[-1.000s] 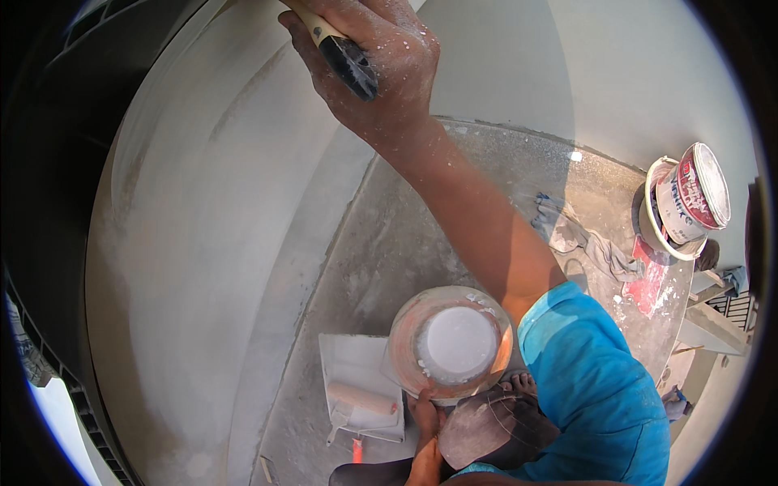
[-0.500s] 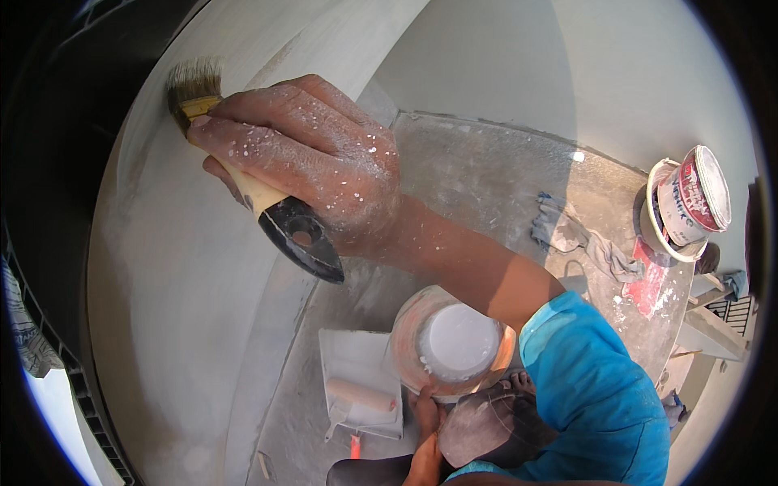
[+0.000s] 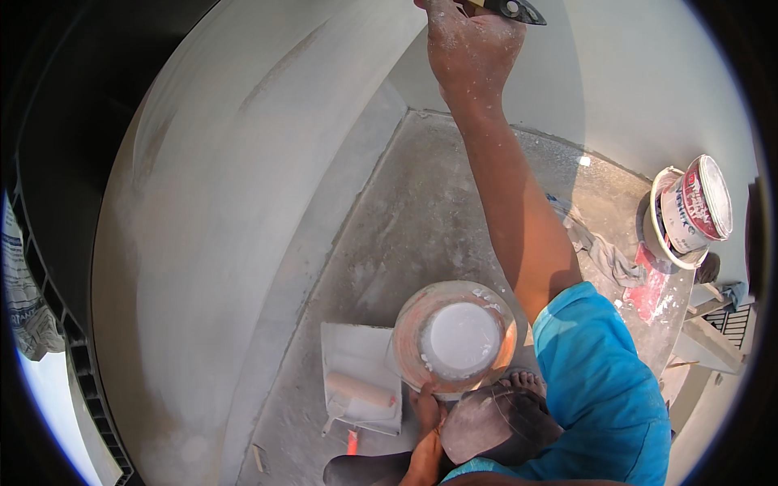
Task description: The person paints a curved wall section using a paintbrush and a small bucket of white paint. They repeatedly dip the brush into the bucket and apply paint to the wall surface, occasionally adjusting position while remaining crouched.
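- Grey wall [image 3: 243,243] looked mostly coated, patchy near the floor [image 3: 421,211].
- Paint bucket [image 3: 455,338], well filled, sat gripped in the left hand [image 3: 427,409].
- Right hand [image 3: 470,44], raised high, clenched a brush [image 3: 506,8] against the wall.

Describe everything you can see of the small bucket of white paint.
The bucket is round, with a see-through, orange-tinted plastic wall smeared with white and white paint pooled inside. It has no lid and is held about level at the lower middle of the view, above the grey floor. The left hand grips its near rim from below. A paint tray lies just left.
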`<state>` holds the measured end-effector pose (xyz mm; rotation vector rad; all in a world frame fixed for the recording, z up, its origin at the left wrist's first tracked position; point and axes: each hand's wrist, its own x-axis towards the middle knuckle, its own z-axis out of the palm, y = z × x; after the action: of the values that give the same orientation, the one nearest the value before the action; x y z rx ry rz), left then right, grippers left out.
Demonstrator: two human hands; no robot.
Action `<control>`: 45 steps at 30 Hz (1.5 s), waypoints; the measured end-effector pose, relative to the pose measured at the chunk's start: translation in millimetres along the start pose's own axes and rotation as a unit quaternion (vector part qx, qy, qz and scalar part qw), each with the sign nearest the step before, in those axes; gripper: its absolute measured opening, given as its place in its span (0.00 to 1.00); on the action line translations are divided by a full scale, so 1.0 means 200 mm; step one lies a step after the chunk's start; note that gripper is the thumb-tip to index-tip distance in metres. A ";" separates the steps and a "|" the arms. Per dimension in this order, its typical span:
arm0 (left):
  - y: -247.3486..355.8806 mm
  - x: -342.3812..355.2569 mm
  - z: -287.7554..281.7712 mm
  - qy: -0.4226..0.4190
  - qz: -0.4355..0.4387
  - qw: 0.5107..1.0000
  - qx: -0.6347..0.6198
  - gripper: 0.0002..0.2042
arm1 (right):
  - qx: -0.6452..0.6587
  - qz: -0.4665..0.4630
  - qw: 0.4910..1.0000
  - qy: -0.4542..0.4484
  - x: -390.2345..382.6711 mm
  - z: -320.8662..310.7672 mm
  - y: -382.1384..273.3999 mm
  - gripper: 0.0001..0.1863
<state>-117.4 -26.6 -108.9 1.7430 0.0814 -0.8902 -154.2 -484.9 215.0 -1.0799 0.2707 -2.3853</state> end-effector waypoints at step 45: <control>-0.16 0.07 -0.07 0.030 0.069 0.996 0.050 0.20 | -0.075 -0.081 0.990 -0.085 -0.34 -0.02 -0.12 0.09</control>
<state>-115.1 -7.5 -142.2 1.8450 -0.0453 -0.7513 -128.2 -429.5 178.3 -1.4166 0.3153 -2.4256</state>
